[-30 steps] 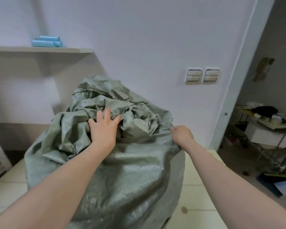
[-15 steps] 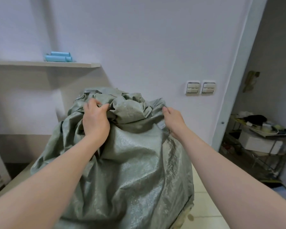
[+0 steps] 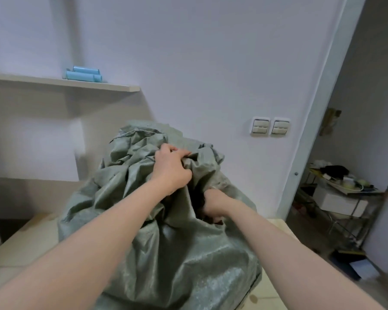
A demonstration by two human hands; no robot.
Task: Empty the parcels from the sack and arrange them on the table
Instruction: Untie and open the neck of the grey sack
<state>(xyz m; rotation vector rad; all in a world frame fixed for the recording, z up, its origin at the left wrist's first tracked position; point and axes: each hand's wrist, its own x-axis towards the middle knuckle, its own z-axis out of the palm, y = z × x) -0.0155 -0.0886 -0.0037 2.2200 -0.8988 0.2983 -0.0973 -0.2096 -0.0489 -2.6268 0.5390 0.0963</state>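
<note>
A big grey-green woven sack (image 3: 188,260) stands bulging on the pale table (image 3: 20,249), its crumpled top bunched toward the wall. My left hand (image 3: 171,167) grips a fold of the sack's upper fabric with curled fingers. Just below and to the right, my right hand (image 3: 215,204) reaches into the dark mouth of the sack; its fingers are hidden inside, so what they touch cannot be seen. No parcels are visible; the sack covers them.
A wall shelf (image 3: 61,82) at the upper left carries light blue rolls (image 3: 84,73). Two light switches (image 3: 270,127) sit on the wall behind. Past a door frame on the right stands a cluttered metal rack (image 3: 341,193).
My right hand let go of the sack's right edge and dropped into its opening. My left hand shifted right along the bunched top, still gripping fabric. The sack's mouth has parted.
</note>
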